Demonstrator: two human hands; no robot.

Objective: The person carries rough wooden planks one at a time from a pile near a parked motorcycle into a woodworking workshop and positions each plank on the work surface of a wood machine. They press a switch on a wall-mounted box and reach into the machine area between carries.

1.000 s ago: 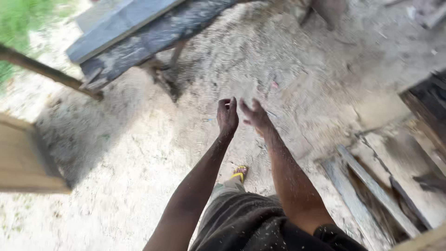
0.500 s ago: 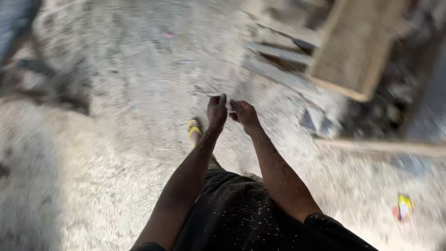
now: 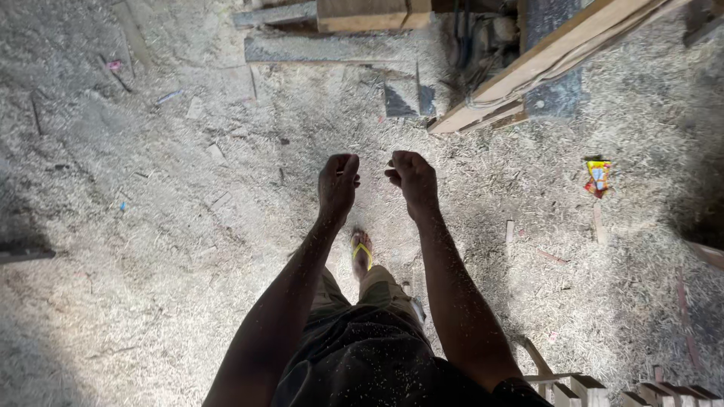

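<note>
Both my arms reach forward over a floor covered in sawdust (image 3: 151, 249). My left hand (image 3: 337, 185) and my right hand (image 3: 411, 179) are side by side, a small gap apart, each with the fingers curled into a loose fist. I see nothing held in either hand. Sawdust specks cling to my forearms and dark shorts. Below the hands, my foot in a yellow flip-flop (image 3: 361, 252) stands on the sawdust.
A long wooden beam (image 3: 528, 71) slants across the upper right over dark machinery. A pale wood block (image 3: 373, 13) lies at the top edge. A yellow and red wrapper (image 3: 598, 177) lies at the right. Cut slat ends (image 3: 603, 388) show at the bottom right.
The view has swung across the floor, bringing the beam and machinery to the top. My hands stay close together in front of me, fingers now curled more tightly.
</note>
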